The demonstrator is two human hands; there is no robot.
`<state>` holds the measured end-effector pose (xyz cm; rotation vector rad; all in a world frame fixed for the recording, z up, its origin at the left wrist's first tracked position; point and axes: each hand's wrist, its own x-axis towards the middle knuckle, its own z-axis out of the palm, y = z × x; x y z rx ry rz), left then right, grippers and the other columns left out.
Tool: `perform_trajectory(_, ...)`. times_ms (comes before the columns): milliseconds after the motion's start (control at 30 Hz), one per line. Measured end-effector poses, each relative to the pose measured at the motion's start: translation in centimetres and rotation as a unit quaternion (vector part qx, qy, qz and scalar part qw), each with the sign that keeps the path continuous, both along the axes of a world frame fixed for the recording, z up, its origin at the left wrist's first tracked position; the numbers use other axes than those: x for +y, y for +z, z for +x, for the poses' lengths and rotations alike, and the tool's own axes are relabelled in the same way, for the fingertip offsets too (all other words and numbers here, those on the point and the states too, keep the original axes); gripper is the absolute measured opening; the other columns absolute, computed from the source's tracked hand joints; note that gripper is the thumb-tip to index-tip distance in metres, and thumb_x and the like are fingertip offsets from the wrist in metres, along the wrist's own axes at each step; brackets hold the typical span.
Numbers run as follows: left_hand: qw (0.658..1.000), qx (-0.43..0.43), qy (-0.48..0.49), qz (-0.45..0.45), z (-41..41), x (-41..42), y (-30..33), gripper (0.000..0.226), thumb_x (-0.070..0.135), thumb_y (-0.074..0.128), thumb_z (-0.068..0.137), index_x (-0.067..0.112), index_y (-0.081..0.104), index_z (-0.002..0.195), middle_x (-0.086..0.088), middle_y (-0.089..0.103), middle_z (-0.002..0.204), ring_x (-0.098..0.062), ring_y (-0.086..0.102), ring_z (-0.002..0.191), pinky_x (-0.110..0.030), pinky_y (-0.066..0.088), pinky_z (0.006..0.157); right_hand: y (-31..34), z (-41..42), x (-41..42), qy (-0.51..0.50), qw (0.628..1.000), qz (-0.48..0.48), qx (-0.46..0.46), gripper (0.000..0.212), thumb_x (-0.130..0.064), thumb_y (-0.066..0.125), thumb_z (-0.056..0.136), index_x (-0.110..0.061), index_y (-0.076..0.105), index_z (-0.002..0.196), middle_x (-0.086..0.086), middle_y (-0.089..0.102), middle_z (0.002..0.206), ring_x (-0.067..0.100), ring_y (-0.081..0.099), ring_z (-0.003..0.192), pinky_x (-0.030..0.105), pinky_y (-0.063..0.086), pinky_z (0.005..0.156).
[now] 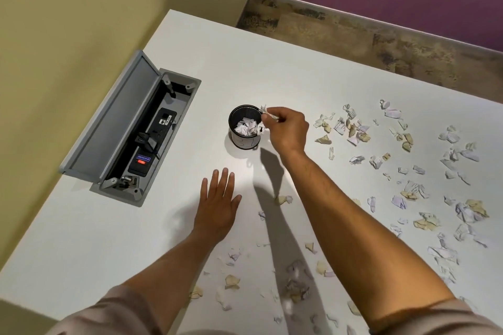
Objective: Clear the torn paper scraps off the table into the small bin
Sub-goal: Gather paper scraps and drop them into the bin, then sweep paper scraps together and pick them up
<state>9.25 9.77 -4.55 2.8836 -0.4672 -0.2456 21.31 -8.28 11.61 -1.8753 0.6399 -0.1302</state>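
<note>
Flat on the white table [190,43], our left hand [217,204] lies palm down in the lower middle of the frame, fingers spread and holding nothing. Above it and slightly to the right stands the small bin [245,128], a dark round mesh cup near the frame's centre, upright, already partly filled with crumpled white paper. Right at its rim, on the right side, our right hand [288,128] hangs with fingertips pinched together on a scrap [268,114], a small white crumpled bit held just over the bin's edge. So the bin lies immediately left of that hand, and we judge the coming move to be a short shift leftward over the opening before letting go; the right hand is clearly the nearer one. Further right, the torn paper scraps [353,128] are scattered across the right half of the table, white, lilac-tinted and tan, most crumpled and irregular, with more along the bottom of the frame between our forearms. Plenty remains to clear, we reckon.
</note>
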Motion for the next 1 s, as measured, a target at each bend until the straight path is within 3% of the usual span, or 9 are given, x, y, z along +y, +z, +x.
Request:
perform_trajectory(133, 1.000, -0.001, 0.006, 0.013, 0.0, 0.0, 0.1, 0.059, 0.040, 0.026, 0.104, 0.014, 0.017, 0.155, -0.007, 0.011, 0.164, -0.028, 0.004, 0.151, -0.052, 0.013, 0.120, 0.1, 1.9, 0.6, 0.096, 0.990, -0.102, -0.015, 0.017, -0.011, 0.066, 0.088, -0.008, 0.075, 0.102, 0.006, 0.074, 0.095, 0.011, 0.057, 0.082, 0.015, 0.041, 0.078)
perform_trajectory(233, 1.000, 0.002, 0.003, 0.013, -0.1, 0.1, 0.0, 0.060, 0.041, 0.027, 0.104, 0.013, 0.015, 0.156, -0.006, 0.007, 0.164, -0.027, 0.000, 0.152, -0.052, 0.013, 0.121, -0.2, 2.7, 1.3, 0.193, 0.967, -0.165, 0.002, 0.019, -0.003, 0.056, 0.089, -0.007, 0.074, 0.096, 0.008, 0.073, 0.092, 0.021, 0.064, 0.087, 0.025, 0.048, 0.074)
perform_trajectory(300, 1.000, 0.004, 0.003, 0.013, 0.0, 0.2, -0.1, 0.061, 0.042, 0.027, 0.104, 0.013, 0.014, 0.156, -0.006, 0.005, 0.165, -0.026, -0.002, 0.152, -0.052, 0.013, 0.121, -0.3, 2.9, 1.6, 0.254, 0.951, -0.175, 0.017, 0.030, 0.005, 0.050, 0.085, -0.008, 0.073, 0.100, 0.006, 0.071, 0.094, 0.016, 0.065, 0.087, 0.019, 0.048, 0.071)
perform_trajectory(367, 1.000, 0.007, 0.003, 0.016, -0.1, 0.2, -0.1, 0.061, 0.043, 0.025, 0.104, 0.013, 0.012, 0.156, -0.006, 0.003, 0.165, -0.026, -0.003, 0.152, -0.052, 0.013, 0.121, -0.4, 3.0, 1.5, 0.284, 0.938, -0.193, 0.044, 0.043, 0.009, 0.047, 0.083, -0.012, 0.070, 0.113, 0.008, 0.064, 0.116, 0.017, 0.062, 0.103, 0.019, 0.048, 0.086)
perform_trajectory(467, 1.000, 0.009, 0.002, 0.022, -0.1, 0.2, -0.1, 0.061, 0.043, 0.023, 0.105, 0.014, 0.011, 0.156, -0.006, 0.003, 0.165, -0.026, -0.004, 0.152, -0.052, 0.013, 0.121, -0.3, 2.8, 1.1, 0.285, 0.929, -0.230, 0.044, 0.048, 0.007, 0.051, 0.082, -0.018, 0.067, 0.120, 0.008, 0.058, 0.133, 0.024, 0.050, 0.125, 0.024, 0.041, 0.097)
perform_trajectory(667, 1.000, 0.007, 0.001, 0.016, 0.1, 0.2, 0.1, 0.059, 0.042, 0.023, 0.104, 0.013, 0.016, 0.156, -0.006, 0.010, 0.164, -0.027, 0.002, 0.152, -0.053, 0.014, 0.120, 0.2, 0.7, -0.2, 0.219, 0.958, -0.179, -0.042, 0.059, 0.016, 0.047, 0.072, -0.014, 0.067, 0.119, 0.003, 0.064, 0.126, 0.021, 0.058, 0.112, 0.028, 0.045, 0.095)
perform_trajectory(733, 1.000, 0.009, -0.003, 0.019, 0.2, 0.2, 0.2, 0.059, 0.044, 0.020, 0.104, 0.013, 0.016, 0.156, -0.007, 0.010, 0.164, -0.028, 0.003, 0.152, -0.053, 0.014, 0.120, -0.8, -0.9, -1.0, 0.162, 0.970, -0.172, -0.061, 0.057, 0.016, 0.044, 0.076, -0.011, 0.064, 0.122, 0.004, 0.065, 0.124, 0.018, 0.060, 0.110, 0.020, 0.043, 0.094)
perform_trajectory(867, 1.000, 0.014, -0.011, 0.019, 0.2, 0.4, 0.1, 0.060, 0.044, 0.017, 0.104, 0.013, 0.016, 0.155, -0.007, 0.010, 0.164, -0.028, 0.003, 0.151, -0.053, 0.012, 0.120, -4.6, -5.8, -3.1, 0.139, 0.971, -0.194, -0.014, 0.034, -0.008, 0.045, 0.097, -0.012, 0.058, 0.129, 0.004, 0.058, 0.133, 0.019, 0.052, 0.124, 0.021, 0.034, 0.102)
perform_trajectory(1000, 0.999, 0.019, -0.023, 0.011, 0.1, 0.6, 0.0, 0.059, 0.043, 0.017, 0.104, 0.013, 0.018, 0.154, -0.006, 0.012, 0.163, -0.028, 0.003, 0.151, -0.052, 0.007, 0.121, -9.9, -11.0, -5.3, 0.310, 0.895, -0.302, 0.104, 0.051, -0.039, 0.031, 0.101, -0.015, 0.039, 0.145, 0.007, 0.034, 0.154, 0.024, 0.029, 0.143, 0.036, 0.024, 0.117)
